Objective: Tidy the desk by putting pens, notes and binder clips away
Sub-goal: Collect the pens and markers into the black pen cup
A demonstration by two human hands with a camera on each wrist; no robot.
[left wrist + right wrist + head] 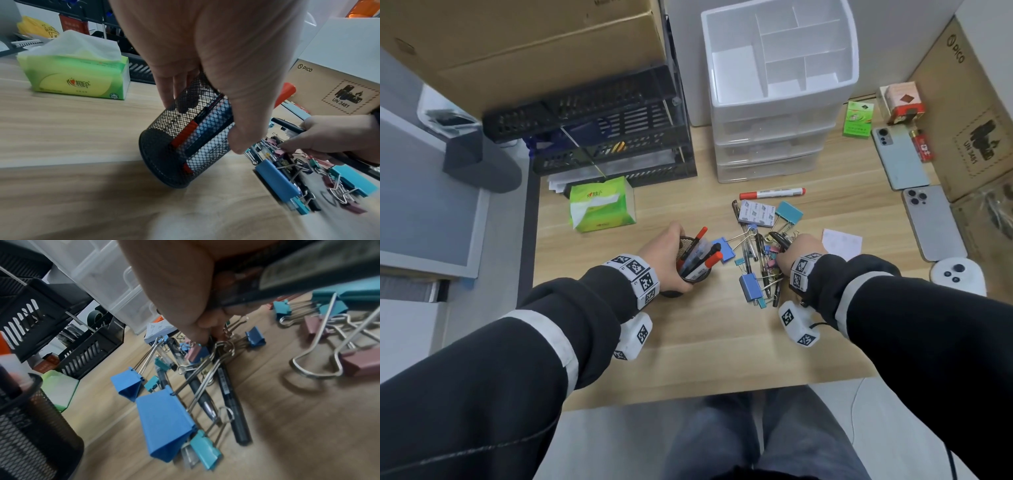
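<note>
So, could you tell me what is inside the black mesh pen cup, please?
The mesh pen cup holds several markers with red and black caps; their lower ends and the cup's floor are hidden.

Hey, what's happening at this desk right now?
A person is sorting stationery on a wooden desk. Their left hand grips a black mesh pen cup, tilted toward the clutter and already holding several markers. Their right hand holds a black pen while its fingers reach into a pile of binder clips and pens. A red marker and a pad of notes lie further back, not yet put away.
</note>
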